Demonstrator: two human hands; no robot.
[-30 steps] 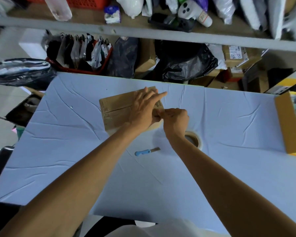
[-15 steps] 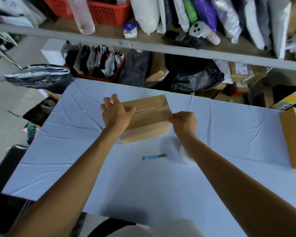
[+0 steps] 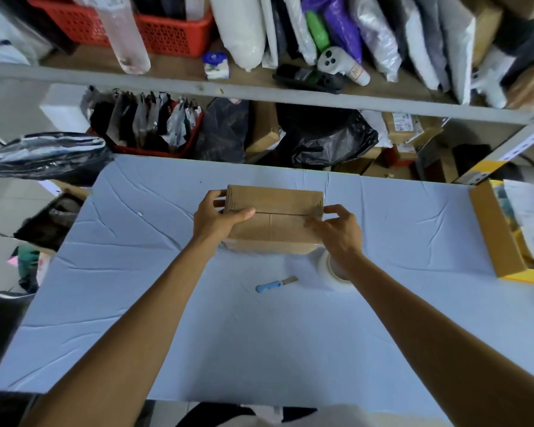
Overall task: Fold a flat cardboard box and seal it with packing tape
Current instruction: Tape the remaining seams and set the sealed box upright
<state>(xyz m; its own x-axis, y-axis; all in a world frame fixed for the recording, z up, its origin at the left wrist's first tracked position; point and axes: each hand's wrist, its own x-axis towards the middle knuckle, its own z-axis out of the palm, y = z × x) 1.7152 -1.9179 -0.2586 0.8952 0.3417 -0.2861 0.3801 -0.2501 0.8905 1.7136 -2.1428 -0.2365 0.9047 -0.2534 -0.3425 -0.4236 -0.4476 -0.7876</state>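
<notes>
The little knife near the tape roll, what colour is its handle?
Light blue handle on the knife, clearest in the head view.

The cardboard box (image 3: 275, 218) at the middle of the table is plain brown, and the table (image 3: 259, 340) under it is covered in pale blue, creased cloth. Near it lie a knife (image 3: 275, 284) with a light blue handle and a translucent whitish tape roll (image 3: 329, 269). At the right edge stands a yellow-edged brown carton (image 3: 495, 238), and on the far shelf sits a red basket (image 3: 170, 32), with black plastic bags (image 3: 327, 140) below.
</notes>
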